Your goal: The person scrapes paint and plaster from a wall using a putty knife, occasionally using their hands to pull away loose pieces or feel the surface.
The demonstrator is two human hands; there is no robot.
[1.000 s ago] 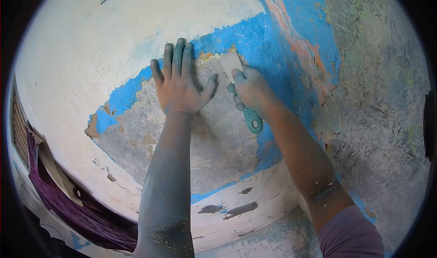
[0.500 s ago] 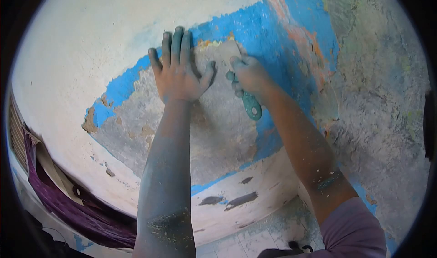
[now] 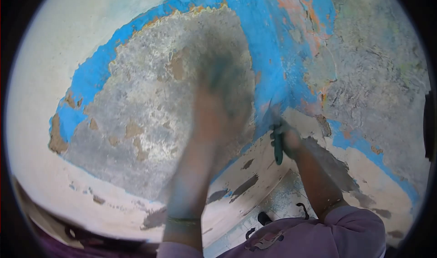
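Note:
My left hand (image 3: 218, 96) is smeared by motion in front of the bare grey plaster patch (image 3: 150, 85) on the wall. Its fingers are too blurred to make out, and I cannot tell whether they touch the surface. Lower and to the right, my right hand (image 3: 289, 139) is closed around the green handle of a putty knife (image 3: 278, 151). The blurred blade points up at the lower part of the blue paint band (image 3: 268, 53), which borders the patch. Whether the blade touches the wall is unclear.
White paint (image 3: 36, 85) surrounds the blue edge on the left. Rough grey wall (image 3: 378, 71) lies to the right. Purple cloth (image 3: 50, 244) hangs at the lower left. Speckled floor tiles (image 3: 284, 199) show below, with a dark shoe (image 3: 263, 218).
My right hand has moved down and right with the putty knife, from the patch's top edge. My left hand, spread flat on the wall before, has moved right and down and is now blurred.

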